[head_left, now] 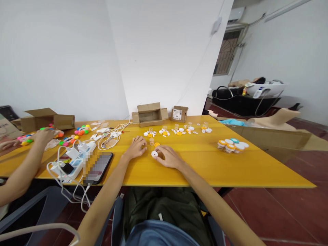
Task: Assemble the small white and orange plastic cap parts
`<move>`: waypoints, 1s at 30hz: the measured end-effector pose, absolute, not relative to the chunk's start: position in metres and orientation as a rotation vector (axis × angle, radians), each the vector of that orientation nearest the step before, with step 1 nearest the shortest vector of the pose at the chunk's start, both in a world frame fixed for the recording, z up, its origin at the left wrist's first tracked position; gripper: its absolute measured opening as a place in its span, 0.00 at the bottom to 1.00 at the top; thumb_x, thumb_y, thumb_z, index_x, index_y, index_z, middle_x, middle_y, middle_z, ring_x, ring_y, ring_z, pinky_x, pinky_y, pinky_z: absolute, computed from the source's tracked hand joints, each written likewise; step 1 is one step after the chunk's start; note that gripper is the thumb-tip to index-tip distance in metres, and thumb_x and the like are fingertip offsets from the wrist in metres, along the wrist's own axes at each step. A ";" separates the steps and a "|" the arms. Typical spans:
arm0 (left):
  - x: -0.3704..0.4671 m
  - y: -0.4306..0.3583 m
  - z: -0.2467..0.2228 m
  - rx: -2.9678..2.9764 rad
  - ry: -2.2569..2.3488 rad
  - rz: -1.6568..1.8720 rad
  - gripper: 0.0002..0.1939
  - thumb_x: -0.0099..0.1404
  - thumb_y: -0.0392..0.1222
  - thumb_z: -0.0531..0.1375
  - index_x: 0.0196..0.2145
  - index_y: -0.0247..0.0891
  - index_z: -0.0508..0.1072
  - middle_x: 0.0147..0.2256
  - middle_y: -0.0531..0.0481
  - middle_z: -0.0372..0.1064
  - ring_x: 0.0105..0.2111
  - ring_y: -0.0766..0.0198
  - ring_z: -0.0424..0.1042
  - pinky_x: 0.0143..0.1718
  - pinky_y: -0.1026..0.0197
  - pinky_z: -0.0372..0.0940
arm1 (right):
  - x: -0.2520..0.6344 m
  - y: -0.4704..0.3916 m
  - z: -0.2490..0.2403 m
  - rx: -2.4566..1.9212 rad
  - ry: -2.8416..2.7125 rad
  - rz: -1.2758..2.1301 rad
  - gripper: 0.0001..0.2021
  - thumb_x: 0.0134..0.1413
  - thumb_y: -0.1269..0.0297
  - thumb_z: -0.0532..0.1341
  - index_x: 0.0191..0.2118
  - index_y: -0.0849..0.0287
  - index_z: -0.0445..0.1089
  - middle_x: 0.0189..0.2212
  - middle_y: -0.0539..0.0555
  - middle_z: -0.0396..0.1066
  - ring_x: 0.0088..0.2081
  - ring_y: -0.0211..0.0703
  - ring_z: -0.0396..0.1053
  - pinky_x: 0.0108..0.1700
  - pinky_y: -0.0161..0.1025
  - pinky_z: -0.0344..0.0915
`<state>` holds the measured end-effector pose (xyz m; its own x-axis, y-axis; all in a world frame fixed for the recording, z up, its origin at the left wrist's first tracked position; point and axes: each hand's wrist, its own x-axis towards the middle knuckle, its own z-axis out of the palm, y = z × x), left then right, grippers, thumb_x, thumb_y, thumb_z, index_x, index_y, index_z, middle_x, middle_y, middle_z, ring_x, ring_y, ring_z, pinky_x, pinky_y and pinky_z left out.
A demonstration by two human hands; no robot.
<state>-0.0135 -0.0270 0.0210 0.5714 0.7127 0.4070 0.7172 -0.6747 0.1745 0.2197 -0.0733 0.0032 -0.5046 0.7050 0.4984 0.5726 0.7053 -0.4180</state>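
Note:
Over the middle of the yellow table, my right hand (167, 157) pinches a round white disc (154, 154) with a small dark hole in its centre. To its left, my left hand (136, 147) rests low over the tabletop with curled fingers; whatever they hold, if anything, is hidden. Just beyond and between both hands are a small clear plastic cup (151, 141) and an orange ring-shaped lid (157, 145). Farther back lie several small groups of white discs, orange lids (179, 133) and clear cups (176, 126).
Capped jars (230, 147) stand clustered on the right. Two cardboard boxes (148, 118) line the wall. Left of me are a phone (101, 167), a power strip (79, 160) and white cables (110, 136). A co-worker's hand (45, 136) handles colourful balls (82, 130).

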 end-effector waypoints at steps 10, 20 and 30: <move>-0.007 -0.029 0.023 -2.782 -1.274 -0.729 0.06 0.66 0.35 0.57 0.32 0.42 0.73 0.39 0.47 0.69 0.44 0.54 0.63 0.49 0.50 0.59 | 0.217 -0.071 0.004 -1.035 -2.197 0.272 0.08 0.60 0.57 0.62 0.43 0.52 0.69 0.41 0.55 0.75 0.43 0.48 0.73 0.48 0.44 0.68; 0.020 -0.038 0.019 -2.858 -1.156 -0.895 0.07 0.69 0.39 0.56 0.37 0.42 0.74 0.44 0.46 0.71 0.48 0.54 0.65 0.51 0.50 0.60 | 0.228 -0.052 -0.004 -1.064 -1.799 0.277 0.08 0.62 0.57 0.57 0.42 0.53 0.69 0.40 0.55 0.76 0.45 0.49 0.73 0.51 0.46 0.68; 0.030 -0.036 0.008 -2.955 -1.151 -0.767 0.06 0.68 0.41 0.59 0.39 0.44 0.77 0.45 0.46 0.70 0.48 0.52 0.64 0.52 0.48 0.60 | 0.230 -0.049 -0.009 -1.043 -1.759 0.286 0.09 0.62 0.55 0.58 0.41 0.52 0.70 0.38 0.55 0.76 0.43 0.50 0.72 0.51 0.48 0.68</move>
